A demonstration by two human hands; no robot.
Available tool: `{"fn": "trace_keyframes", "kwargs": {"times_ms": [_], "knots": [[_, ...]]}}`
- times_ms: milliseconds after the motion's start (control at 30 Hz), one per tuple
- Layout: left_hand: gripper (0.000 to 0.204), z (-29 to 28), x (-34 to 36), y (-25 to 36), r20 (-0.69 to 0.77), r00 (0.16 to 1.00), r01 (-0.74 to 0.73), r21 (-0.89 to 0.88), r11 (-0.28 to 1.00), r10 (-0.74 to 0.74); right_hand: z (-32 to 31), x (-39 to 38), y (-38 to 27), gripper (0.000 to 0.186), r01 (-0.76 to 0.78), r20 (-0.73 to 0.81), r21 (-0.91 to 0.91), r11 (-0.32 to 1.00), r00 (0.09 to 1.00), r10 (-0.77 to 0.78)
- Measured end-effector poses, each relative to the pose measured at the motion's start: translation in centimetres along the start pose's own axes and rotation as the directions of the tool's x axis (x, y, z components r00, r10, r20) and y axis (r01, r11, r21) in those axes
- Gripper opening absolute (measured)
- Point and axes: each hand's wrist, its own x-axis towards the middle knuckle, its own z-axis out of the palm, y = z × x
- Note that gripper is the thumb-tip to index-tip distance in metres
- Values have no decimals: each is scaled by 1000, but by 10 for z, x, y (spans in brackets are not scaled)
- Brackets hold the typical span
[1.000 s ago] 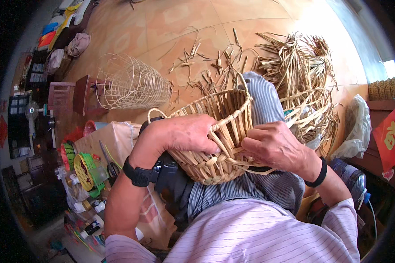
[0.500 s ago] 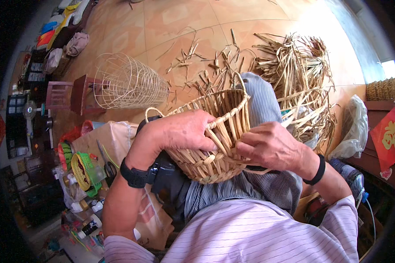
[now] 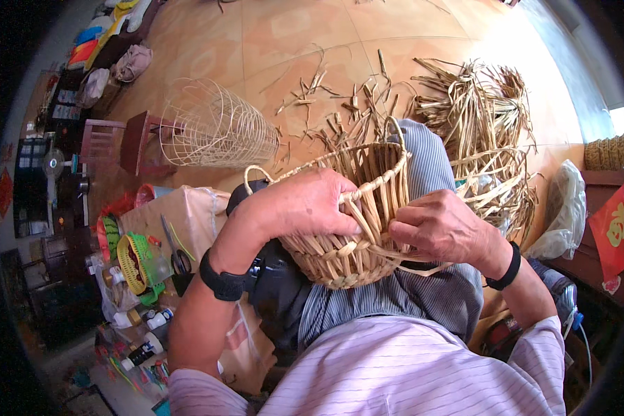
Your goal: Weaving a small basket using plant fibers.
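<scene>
A woven straw basket (image 3: 340,272) with a braided rim and two small loop handles rests tilted on my lap. My left hand (image 3: 301,206) grips its near left wall, thumb outside and the other fingers hidden inside. Against the basket's right side, my right hand (image 3: 437,225) is closed in a pinch on a straw strand at the weave. The pinched spot itself is mostly covered by my fingers. A loose straw strand (image 3: 426,272) sticks out below that hand, over my striped trousers.
On the tiled floor ahead lie scattered straw scraps (image 3: 353,104) and a large heap of dried straw (image 3: 468,104). A wire-like open frame basket (image 3: 218,128) lies by a small red stool (image 3: 140,142). Scissors (image 3: 180,258) and a yellow-green plastic basket (image 3: 133,263) sit at left.
The whole view has shifted slightly to the right and down. Both hands keep their places on the basket, with the right fingers a little more curled.
</scene>
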Motion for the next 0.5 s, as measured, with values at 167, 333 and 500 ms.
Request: {"fn": "trace_keyframes", "kwargs": {"times_ms": [167,333,500], "knots": [[49,-11,-7,9,99,994,-53,165,985,37,0,1,1,24,-20,-3,5,1000,1000,20],[71,5,-40,14,-248,850,-319,460,829,465,-2,1,1,22,-42,-11,2,999,999,42],[44,18,-54,19,-89,728,-353,801,483,679,-2,-1,3,19,-37,-32,8,999,999,37]]}}
